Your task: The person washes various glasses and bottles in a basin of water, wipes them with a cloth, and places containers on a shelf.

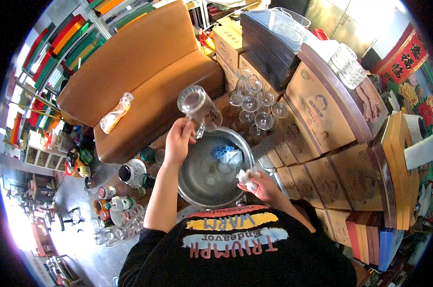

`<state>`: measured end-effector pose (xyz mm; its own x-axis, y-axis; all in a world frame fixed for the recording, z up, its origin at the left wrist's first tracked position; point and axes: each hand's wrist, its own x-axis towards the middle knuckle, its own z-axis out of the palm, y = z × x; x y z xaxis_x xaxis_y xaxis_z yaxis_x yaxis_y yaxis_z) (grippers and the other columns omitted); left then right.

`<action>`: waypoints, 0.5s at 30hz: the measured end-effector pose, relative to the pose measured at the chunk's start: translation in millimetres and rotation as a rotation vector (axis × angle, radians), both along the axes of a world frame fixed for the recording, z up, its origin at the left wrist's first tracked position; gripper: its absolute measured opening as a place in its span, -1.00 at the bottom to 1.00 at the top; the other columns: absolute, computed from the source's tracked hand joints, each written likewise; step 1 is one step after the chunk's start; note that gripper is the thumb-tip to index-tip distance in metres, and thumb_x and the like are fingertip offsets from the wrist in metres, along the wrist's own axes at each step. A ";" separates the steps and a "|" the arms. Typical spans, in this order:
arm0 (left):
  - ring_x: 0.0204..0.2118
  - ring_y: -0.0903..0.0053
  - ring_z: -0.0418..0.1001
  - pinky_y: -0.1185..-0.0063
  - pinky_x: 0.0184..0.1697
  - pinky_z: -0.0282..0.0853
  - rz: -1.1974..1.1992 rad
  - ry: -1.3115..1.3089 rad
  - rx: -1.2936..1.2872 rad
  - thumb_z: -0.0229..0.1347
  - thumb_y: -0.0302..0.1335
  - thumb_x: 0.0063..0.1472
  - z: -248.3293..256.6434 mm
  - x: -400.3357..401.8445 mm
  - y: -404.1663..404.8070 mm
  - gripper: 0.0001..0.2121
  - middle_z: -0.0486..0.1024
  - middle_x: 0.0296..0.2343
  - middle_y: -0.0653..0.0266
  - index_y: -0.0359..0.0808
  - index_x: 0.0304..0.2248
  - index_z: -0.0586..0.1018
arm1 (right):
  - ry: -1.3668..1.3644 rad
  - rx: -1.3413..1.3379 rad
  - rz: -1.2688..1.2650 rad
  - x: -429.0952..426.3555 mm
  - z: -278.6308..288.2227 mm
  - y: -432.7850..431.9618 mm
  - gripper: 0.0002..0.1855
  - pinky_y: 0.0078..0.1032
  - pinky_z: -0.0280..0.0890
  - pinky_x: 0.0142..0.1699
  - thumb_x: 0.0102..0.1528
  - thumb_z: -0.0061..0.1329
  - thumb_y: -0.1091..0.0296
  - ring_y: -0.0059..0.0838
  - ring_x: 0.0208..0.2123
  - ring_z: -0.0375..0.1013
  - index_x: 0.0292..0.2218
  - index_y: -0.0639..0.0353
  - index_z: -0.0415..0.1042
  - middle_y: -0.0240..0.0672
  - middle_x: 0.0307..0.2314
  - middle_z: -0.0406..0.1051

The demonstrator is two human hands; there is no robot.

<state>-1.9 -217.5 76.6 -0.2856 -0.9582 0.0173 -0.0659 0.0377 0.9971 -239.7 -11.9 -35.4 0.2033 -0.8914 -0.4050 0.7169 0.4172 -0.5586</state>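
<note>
My left hand (180, 138) grips a clear glass mug (201, 106) by its handle, tilted with its base up, over the back left rim of a round metal basin (247, 141). In my right hand (262, 186) is a crumpled white cloth or tissue (248, 178), held at the basin's right front rim. Shallow water appears to lie in the basin, with a blue patterned cloth (222, 152) and a whitish cloth (233, 158) at its right side. Beyond the basin stand several stemmed glasses (264, 120), some of them upside down.
Jars, bottles and glasses (121, 203) crowd the floor at left. A brown sofa (144, 82) with a plastic bag (117, 113) on it stands behind. Stacked cardboard boxes (311, 104) line the right, below a ledge holding cut glasses (351, 71) and a pinkish glove (369, 100).
</note>
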 end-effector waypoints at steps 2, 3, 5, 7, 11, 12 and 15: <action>-0.48 0.69 0.35 0.65 -0.40 0.40 0.050 0.004 -0.024 -0.01 -0.31 0.33 -23.0 -23.2 -37.3 -0.79 0.36 -0.50 0.41 -0.31 -0.28 0.44 | 0.043 0.034 -0.010 -8.2 -11.5 9.3 -0.67 -0.15 0.31 0.08 0.22 -0.10 0.29 -0.22 -0.08 0.41 -0.04 0.24 0.28 -0.16 -0.11 0.37; -0.47 0.68 0.36 0.64 -0.41 0.43 0.088 -0.045 -0.028 -0.01 -0.30 0.32 -37.9 -34.7 -54.9 -0.79 0.37 -0.50 0.40 -0.31 -0.28 0.45 | 0.079 0.063 -0.017 -11.6 -10.0 12.0 -0.67 -0.15 0.32 0.07 0.22 -0.10 0.28 -0.21 -0.08 0.42 -0.04 0.24 0.29 -0.15 -0.10 0.37; -0.48 0.67 0.37 0.64 -0.43 0.43 0.117 -0.072 -0.023 0.00 -0.29 0.32 -74.7 -53.3 -85.9 -0.78 0.39 -0.50 0.38 -0.32 -0.28 0.45 | 0.073 0.148 0.005 -18.5 -0.6 14.5 -0.69 -0.23 0.37 -0.03 0.23 -0.09 0.24 -0.18 -0.14 0.46 -0.09 0.25 0.32 -0.14 -0.16 0.40; -0.48 0.67 0.38 0.62 -0.44 0.42 0.151 -0.090 0.033 0.00 -0.26 0.32 -105.6 -72.5 -109.4 -0.74 0.40 -0.48 0.35 -0.33 -0.29 0.45 | -0.116 0.023 -0.024 -29.7 -20.2 18.0 -0.73 -0.23 0.36 -0.04 0.23 -0.09 0.20 -0.23 -0.18 0.45 -0.20 0.24 0.35 -0.20 -0.27 0.41; -0.60 0.56 0.44 0.58 -0.49 0.38 0.237 -0.179 0.112 0.02 -0.25 0.29 -163.8 -94.5 -138.6 -0.71 0.44 -0.56 0.27 -0.37 -0.35 0.45 | 0.039 0.033 -0.038 -43.5 -39.1 19.6 -0.63 -0.31 0.31 -0.15 0.17 -0.04 0.01 -0.32 -0.36 0.40 -0.36 0.19 0.32 -0.30 -0.45 0.35; -0.58 0.59 0.43 0.59 -0.50 0.39 0.256 -0.221 0.118 0.03 -0.27 0.28 -163.5 -103.7 -137.0 -0.73 0.44 -0.55 0.28 -0.37 -0.35 0.45 | 0.078 0.021 -0.057 -46.5 -44.1 21.1 -0.63 -0.34 0.30 -0.18 0.17 -0.02 0.02 -0.35 -0.36 0.40 -0.38 0.18 0.32 -0.33 -0.45 0.34; -0.52 0.63 0.43 0.60 -0.44 0.43 0.278 -0.193 0.147 0.06 -0.30 0.26 -192.2 -117.1 -145.5 -0.75 0.46 -0.51 0.29 -0.38 -0.30 0.46 | 0.245 0.013 -0.023 -54.6 -54.3 17.4 -0.63 -0.38 0.30 -0.20 0.15 0.00 0.01 -0.40 -0.36 0.39 -0.38 0.18 0.33 -0.35 -0.45 0.34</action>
<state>-119.0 -363.0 -115.6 0.0017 -0.9879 -0.1552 -0.2406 -0.1511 0.9588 -294.2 5.5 -89.6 0.0774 -0.8889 -0.4515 0.5700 0.4110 -0.7115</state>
